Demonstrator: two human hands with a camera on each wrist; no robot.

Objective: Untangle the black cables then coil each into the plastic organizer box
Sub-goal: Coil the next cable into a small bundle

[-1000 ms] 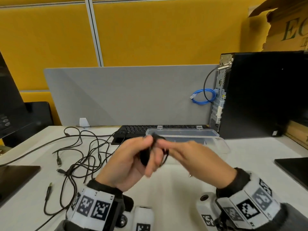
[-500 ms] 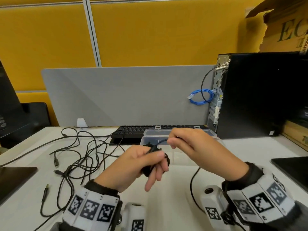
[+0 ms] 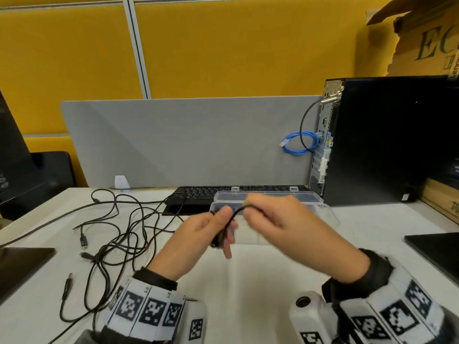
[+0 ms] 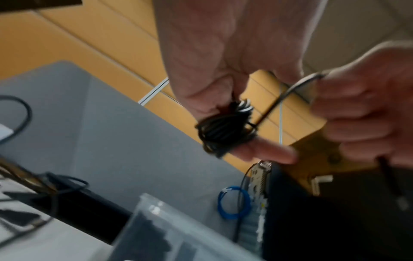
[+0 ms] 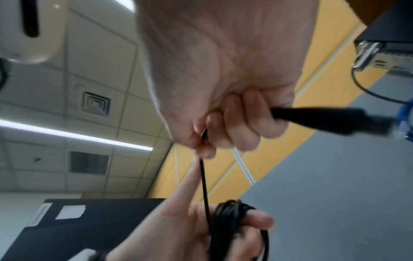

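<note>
My left hand [image 3: 218, 229] holds a small coil of black cable [image 4: 225, 128] wound around its fingers, in the air in front of the clear plastic organizer box [image 3: 323, 209]. My right hand [image 3: 258, 212] pinches the free strand [image 5: 204, 178] of the same cable just right of the coil, and the cable's plug end [image 5: 324, 118] sticks out past its curled fingers. A tangle of other black cables [image 3: 116, 234] lies on the white desk to the left. The box stands open behind my hands, its inside mostly hidden by them.
A black keyboard [image 3: 198, 194] lies behind the box against a grey divider. A black computer tower [image 3: 387, 140] with a blue cable loop [image 3: 298, 145] stands at the right. Dark flat devices sit at the desk's left [image 3: 22, 264] and right [image 3: 437, 249] edges.
My right hand swung away from the coil up toward the box, drawing the strand around, and is now back close beside my left hand. The slack loop below is gone.
</note>
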